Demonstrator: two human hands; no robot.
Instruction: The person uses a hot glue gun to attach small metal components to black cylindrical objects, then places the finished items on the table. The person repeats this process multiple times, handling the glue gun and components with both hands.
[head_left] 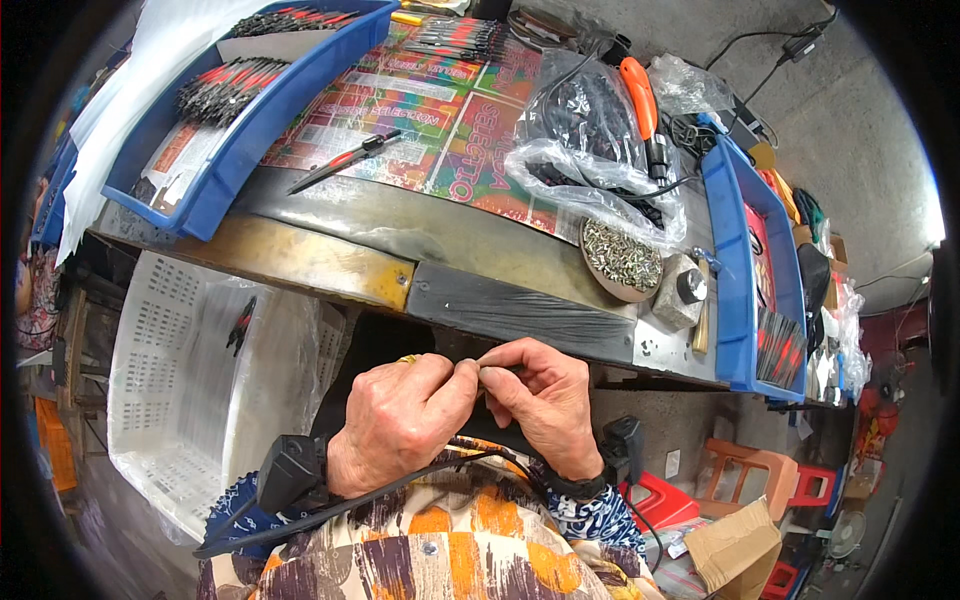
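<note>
My left hand (400, 420) and my right hand (545, 405) meet just in front of the bench edge, above my lap. Both are closed, with thumbs and fingertips pinched together. Whatever lies between them is too small or hidden to make out. Beyond them, a slim black-and-red pen-like piece (345, 161) rests at an angle on the bench. Right of it stands a round bowl (603, 286) full of tiny metal parts. A pale block (678, 300) with a dark round top is beside the bowl.
A blue tray (225, 170) at the left holds many black-and-red pieces (228, 88). Another blue tray (735, 320) stands at the right. An orange-handled tool (638, 95) lies by a clear bag (580, 105). Below the bench are a white basket (160, 360) and a cardboard box (735, 545).
</note>
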